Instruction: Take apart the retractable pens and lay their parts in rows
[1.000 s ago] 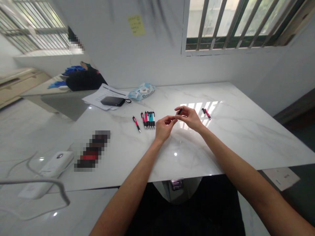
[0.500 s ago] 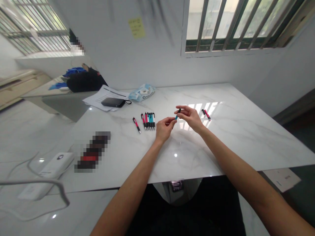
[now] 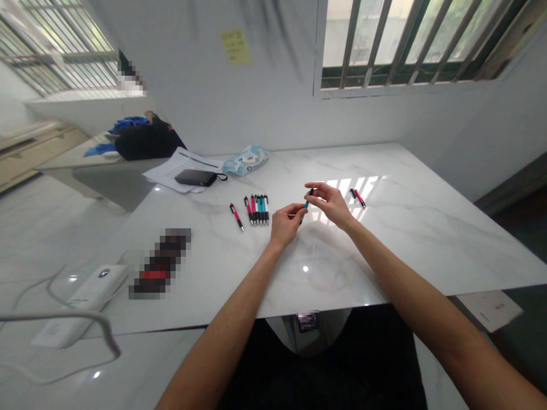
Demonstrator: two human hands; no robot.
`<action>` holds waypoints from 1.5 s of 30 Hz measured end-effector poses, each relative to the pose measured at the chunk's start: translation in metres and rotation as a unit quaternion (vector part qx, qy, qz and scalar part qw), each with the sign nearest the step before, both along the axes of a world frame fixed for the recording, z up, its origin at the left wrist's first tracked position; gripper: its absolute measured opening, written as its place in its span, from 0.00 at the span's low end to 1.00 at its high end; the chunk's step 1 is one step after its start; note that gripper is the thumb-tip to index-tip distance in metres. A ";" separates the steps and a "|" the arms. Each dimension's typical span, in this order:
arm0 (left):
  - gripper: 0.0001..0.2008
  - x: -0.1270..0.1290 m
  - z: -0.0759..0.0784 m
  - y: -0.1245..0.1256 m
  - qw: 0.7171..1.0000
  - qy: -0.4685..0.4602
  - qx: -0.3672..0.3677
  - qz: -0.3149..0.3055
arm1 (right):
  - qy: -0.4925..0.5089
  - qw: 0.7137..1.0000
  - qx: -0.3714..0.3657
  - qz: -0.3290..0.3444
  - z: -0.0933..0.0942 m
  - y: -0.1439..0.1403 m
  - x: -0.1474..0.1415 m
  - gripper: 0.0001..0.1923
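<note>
Above the middle of the table, a blue pen [image 3: 306, 204] with black ends slants between my two hands. My left hand [image 3: 285, 225] pinches its lower part between thumb and fingers. Fingertips of my right hand [image 3: 328, 203] close on the black upper end; part of the pen is hidden behind the fingers. Just left of my left hand lies a row of several pens [image 3: 257, 210], red and blue with black grips. A single red pen [image 3: 236, 217] lies apart from that row. To the right of my right hand are red and black pen pieces [image 3: 359, 197].
At the back sit a blue-and-white soft packet [image 3: 247, 161], a black phone-like device [image 3: 195, 177] and printed papers [image 3: 159, 171]. A white power strip [image 3: 96, 287] with grey cables [image 3: 85, 315] is at the front left. A barred window [image 3: 397, 45] is behind the table.
Both hands stay almost in place on the blue pen. A little more of the pen shows between them and below my left fingers. The view has shifted very slightly.
</note>
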State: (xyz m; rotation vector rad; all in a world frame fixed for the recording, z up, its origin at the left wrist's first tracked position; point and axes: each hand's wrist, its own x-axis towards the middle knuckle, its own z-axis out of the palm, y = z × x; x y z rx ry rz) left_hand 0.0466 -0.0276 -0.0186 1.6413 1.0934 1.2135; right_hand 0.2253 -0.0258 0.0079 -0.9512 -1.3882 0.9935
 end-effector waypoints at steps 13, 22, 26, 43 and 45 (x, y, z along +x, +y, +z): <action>0.18 0.002 -0.003 0.000 0.999 -0.027 0.017 -0.014 | -0.003 1.000 0.011 -0.025 -0.004 0.005 0.005 0.24; 0.18 0.002 -0.001 -0.001 0.999 -0.034 0.017 -0.030 | -0.001 1.000 0.008 -0.006 -0.002 0.003 0.003 0.26; 0.18 0.002 -0.005 0.001 0.999 -0.036 0.015 -0.033 | 0.019 1.000 0.011 0.006 0.000 0.003 0.004 0.26; 0.17 0.003 -0.003 -0.001 0.998 -0.031 -0.012 -0.055 | 0.079 0.997 -0.003 -0.027 0.003 0.006 0.013 0.34; 0.17 0.004 -0.002 -0.003 0.997 -0.030 -0.019 -0.067 | 0.077 0.996 -0.012 -0.040 0.006 0.007 0.018 0.37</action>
